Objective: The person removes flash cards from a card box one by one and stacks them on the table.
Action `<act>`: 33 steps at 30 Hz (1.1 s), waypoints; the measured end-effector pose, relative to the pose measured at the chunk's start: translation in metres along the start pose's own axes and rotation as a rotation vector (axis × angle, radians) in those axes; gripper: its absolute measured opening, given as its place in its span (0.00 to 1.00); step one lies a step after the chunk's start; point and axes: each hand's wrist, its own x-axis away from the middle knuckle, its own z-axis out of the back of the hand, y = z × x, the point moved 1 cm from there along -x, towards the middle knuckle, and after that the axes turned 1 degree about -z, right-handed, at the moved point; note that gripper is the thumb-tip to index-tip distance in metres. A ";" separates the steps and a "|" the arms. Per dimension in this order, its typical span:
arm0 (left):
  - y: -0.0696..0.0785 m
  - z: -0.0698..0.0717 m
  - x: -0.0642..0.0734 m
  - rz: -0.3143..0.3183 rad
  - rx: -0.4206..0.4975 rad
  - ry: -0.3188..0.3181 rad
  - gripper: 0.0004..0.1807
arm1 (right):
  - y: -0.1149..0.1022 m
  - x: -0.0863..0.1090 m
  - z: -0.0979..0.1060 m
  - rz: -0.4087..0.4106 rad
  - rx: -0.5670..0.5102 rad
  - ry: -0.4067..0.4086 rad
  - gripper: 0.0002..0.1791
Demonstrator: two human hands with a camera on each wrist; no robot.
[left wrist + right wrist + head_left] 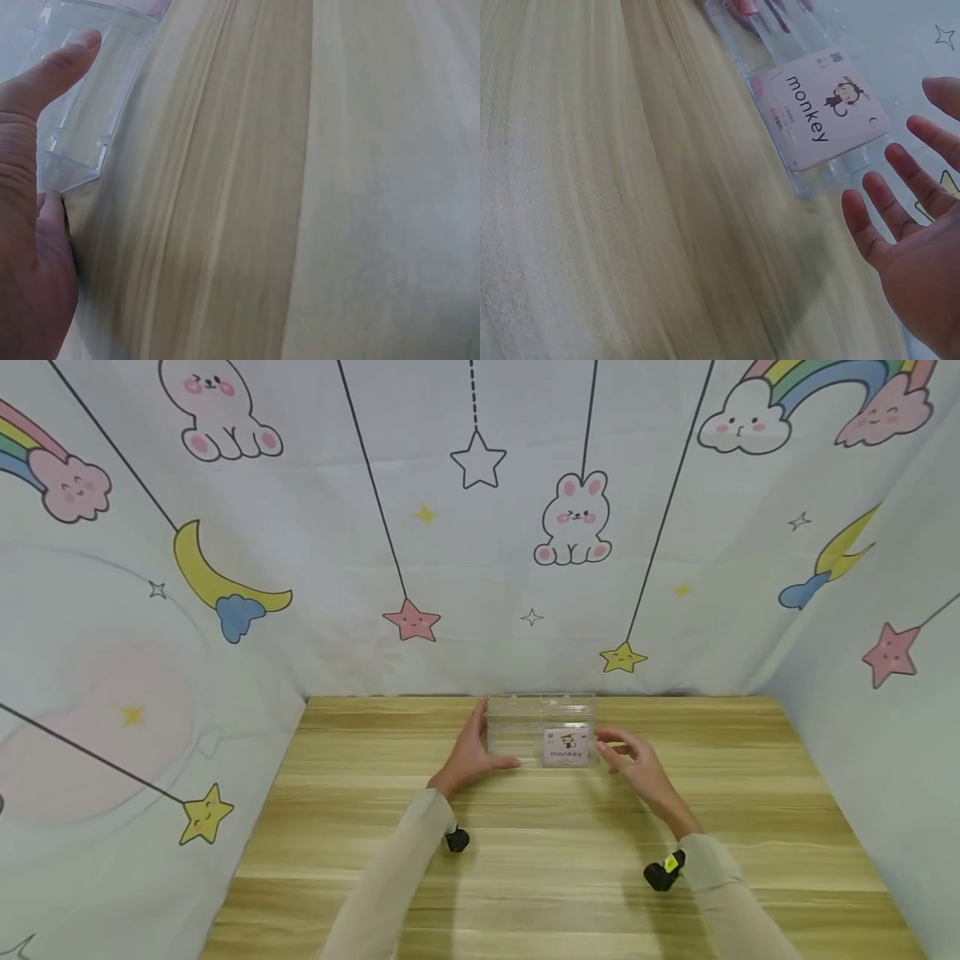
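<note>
A clear plastic case (514,727) sits in the middle of the head view, slightly right of centre, near the far edge of the table. A card (566,752) printed "monkey", with a small monkey picture, is at its lower right; the smaller print is too fine to read.

The left hand (471,757) grips the case's left end, thumb stretched along the lower front and the other fingers up at the left side. In the left wrist view the thumb lies over the clear plastic at upper left, while most of the other fingers are hidden and the case is cut off by the frame.

The right hand (637,768) holds nothing: its fingers are spread and slightly bent at the right of the right wrist view, just beside the case. Whether a fingertip touches the edge is hard to tell.

The see-through walls make the inner compartments hard to make out. Pale sleeves (397,868) run off the bottom of the head view. Beyond the wood-grain table (555,893), a white printed cloth (487,560) fills the upper frame, its rabbits and rainbows partly cut off.
</note>
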 end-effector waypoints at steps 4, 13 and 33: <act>-0.001 -0.004 -0.002 0.009 -0.003 -0.014 0.79 | 0.005 -0.002 -0.003 -0.020 -0.007 0.008 0.23; 0.000 -0.003 -0.005 0.024 -0.106 -0.091 0.79 | 0.009 -0.005 -0.006 -0.024 0.016 0.016 0.22; 0.000 -0.002 -0.004 0.009 -0.081 -0.088 0.77 | -0.031 0.005 -0.005 -0.052 0.027 -0.028 0.22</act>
